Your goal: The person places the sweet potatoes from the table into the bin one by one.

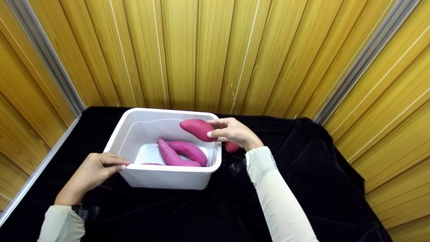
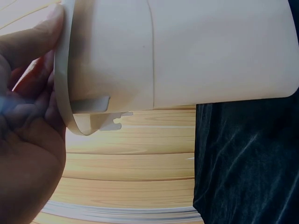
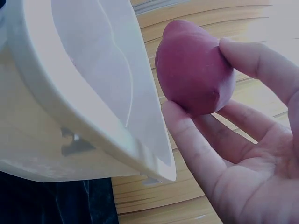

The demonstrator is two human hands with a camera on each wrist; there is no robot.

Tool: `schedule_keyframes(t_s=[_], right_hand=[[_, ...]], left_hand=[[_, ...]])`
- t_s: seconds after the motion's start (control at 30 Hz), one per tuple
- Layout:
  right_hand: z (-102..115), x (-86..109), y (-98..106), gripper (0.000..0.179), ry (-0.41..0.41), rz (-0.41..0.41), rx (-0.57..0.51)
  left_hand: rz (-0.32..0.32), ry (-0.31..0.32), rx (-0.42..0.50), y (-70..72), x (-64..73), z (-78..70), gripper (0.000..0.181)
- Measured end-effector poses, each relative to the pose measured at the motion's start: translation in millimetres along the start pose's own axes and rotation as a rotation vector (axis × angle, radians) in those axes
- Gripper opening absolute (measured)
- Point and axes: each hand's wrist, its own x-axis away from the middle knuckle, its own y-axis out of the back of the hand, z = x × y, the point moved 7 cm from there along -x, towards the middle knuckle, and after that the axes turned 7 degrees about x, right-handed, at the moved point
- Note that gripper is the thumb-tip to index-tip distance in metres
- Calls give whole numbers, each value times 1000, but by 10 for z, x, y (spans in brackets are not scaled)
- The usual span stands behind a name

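A smooth red sweet potato [image 1: 198, 129] is pinched between the thumb and fingers of my right hand [image 1: 237, 132], over the right end of a white plastic bin [image 1: 171, 169]. The right wrist view shows the same sweet potato [image 3: 194, 70] beside the bin's rim, with fingertips around it. My left hand [image 1: 97, 169] grips the rim at the bin's near left corner; the left wrist view shows thumb and fingers on either side of that rim [image 2: 62, 70]. Inside lie two curved, rough-skinned purple-pink sweet potatoes [image 1: 174, 156], one across the other. A sliver of another purple-pink piece shows behind the near wall.
Another red sweet potato [image 1: 231, 147] lies on the black cloth [image 1: 285, 188] right of the bin, partly hidden by my right hand. Yellow wood-patterned panels [image 1: 215, 57] stand behind and at both sides, with metal strips [image 1: 362, 60] at the corners.
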Motion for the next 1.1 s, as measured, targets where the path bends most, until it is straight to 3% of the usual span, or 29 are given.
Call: schedule_keyframes(t_s=[1.1], right_hand=[[52, -178, -176, 50, -48, -30, 33]], left_hand=[[10, 9, 17, -15, -7, 12, 16]])
